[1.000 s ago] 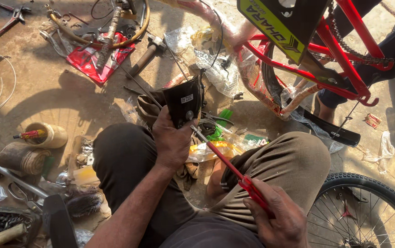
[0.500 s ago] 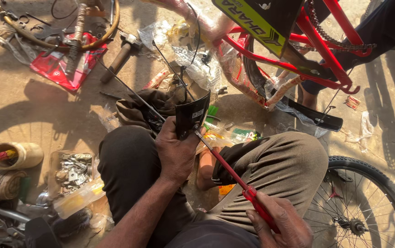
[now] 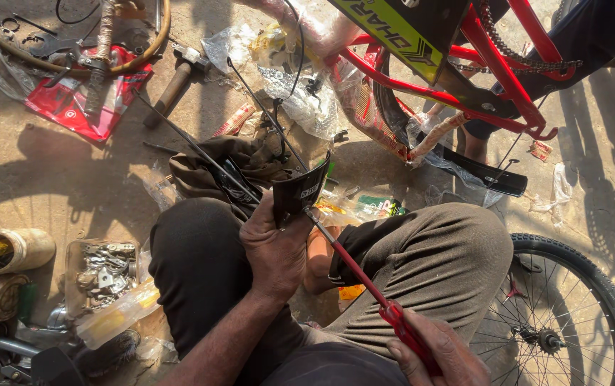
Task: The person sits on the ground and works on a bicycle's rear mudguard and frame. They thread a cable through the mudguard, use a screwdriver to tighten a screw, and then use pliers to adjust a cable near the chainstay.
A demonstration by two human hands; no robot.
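- Left hand [image 3: 276, 251] grips a black mudguard [image 3: 300, 190] above its fingers, wire stays partly hidden behind.
- Right hand [image 3: 432, 352], cut off at the frame's bottom edge, wraps a red screwdriver [image 3: 364, 280]; tip meets the mudguard.
- Beyond: red bicycle frame [image 3: 497, 68]; wheel [image 3: 572, 314] right.

hammer [image 3: 172, 84], red bicycle frame [image 3: 497, 68], spoked wheel [image 3: 564, 314].

Bare forearms, no sleeves — dark trousers [image 3: 200, 271] on one leg's side, olive-grey fabric [image 3: 429, 264] on the other.
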